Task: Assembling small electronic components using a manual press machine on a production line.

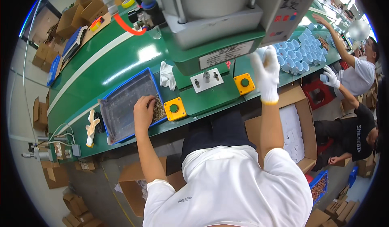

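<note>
My bare left hand (145, 108) is over the right end of a blue-rimmed tray (121, 105), at a heap of small brass-coloured parts (159, 109). Its fingers are curled together, and what they hold, if anything, is hidden. My right hand (268, 73), in a white knitted glove, is raised to the right of the press, with its fingers stretched out and thumb apart, slightly blurred. It appears to hold nothing, and the nearest things are many light-blue cups (298, 51). Between my hands is a green and grey press (219, 44) above a metal plate (206, 80) with pins.
Yellow boxes with green buttons, one left (174, 108) and one right (244, 84), flank the plate. A white cloth (167, 76) and a loose glove (92, 127) lie on the green bench. An open carton (310, 125) stands by my right arm. Two co-workers sit at right.
</note>
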Demonstrator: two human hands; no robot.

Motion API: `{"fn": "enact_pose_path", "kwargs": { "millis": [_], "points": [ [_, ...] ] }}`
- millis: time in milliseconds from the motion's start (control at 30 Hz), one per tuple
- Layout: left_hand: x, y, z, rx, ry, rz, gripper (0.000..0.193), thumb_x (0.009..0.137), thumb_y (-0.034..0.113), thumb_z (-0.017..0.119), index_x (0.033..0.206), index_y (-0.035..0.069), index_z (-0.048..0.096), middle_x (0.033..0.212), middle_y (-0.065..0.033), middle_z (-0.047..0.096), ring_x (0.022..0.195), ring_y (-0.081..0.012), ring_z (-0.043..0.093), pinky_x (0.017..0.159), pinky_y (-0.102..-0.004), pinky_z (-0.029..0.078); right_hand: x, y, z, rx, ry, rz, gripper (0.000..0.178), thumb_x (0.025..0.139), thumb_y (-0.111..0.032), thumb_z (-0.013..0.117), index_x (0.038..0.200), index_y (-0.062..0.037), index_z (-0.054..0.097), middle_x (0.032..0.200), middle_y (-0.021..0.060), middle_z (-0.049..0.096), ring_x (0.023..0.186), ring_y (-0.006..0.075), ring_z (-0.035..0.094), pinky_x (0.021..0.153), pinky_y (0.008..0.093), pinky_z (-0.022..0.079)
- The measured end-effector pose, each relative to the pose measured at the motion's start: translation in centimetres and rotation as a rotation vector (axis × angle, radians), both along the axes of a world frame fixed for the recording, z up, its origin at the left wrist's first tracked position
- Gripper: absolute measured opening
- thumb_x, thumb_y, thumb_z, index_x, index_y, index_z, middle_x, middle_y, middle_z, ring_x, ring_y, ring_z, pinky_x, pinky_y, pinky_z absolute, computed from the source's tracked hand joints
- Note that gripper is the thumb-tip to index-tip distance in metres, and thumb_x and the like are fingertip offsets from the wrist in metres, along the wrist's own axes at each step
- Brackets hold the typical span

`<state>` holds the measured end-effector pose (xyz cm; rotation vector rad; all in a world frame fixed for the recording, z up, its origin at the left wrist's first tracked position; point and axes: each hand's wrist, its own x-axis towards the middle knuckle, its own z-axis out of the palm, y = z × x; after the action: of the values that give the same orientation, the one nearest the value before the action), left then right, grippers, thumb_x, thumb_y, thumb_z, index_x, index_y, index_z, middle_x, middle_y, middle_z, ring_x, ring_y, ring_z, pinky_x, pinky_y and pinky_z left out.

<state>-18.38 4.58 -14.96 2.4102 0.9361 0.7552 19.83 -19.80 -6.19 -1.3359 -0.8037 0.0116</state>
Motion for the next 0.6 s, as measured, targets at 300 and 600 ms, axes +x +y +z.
{"fn": "enact_pose_path", "kwargs": {
  "millis": [300, 600],
  "points": [
    [0.4, -0.1, 0.1, -0.019, 0.049, 0.033, 0.014, 0.098, 0.008, 0.076, 0.107, -0.001, 0.079, 0.098, -0.0179, 0.076, 0.088, -0.0360, 0.072, 0.083, -0.0434, 0.057, -8.8, 5.0, 1.3, -0.179, -0.471, -0.002, 0.052, 0.075, -0.021, 0.094, 0.120, -0.0046, 0.073, 0.103, 0.0147, 0.077, 0.095, 0.0368, 0.075, 0.088, 0.0449, 0.060],
    [1.3, -0.3, 1.4, -0.052, -0.038, 0.016, 0.012, 0.099, 0.005, 0.075, 0.108, -0.002, 0.077, 0.100, -0.0184, 0.075, 0.092, -0.0365, 0.074, 0.085, -0.0416, 0.057, -8.9, 5.0, 2.8, -0.489, -0.411, 0.021, 0.044, 0.075, -0.031, 0.092, 0.108, -0.0087, 0.073, 0.099, 0.0105, 0.075, 0.096, 0.0352, 0.072, 0.085, 0.0465, 0.058]
  ]
}}
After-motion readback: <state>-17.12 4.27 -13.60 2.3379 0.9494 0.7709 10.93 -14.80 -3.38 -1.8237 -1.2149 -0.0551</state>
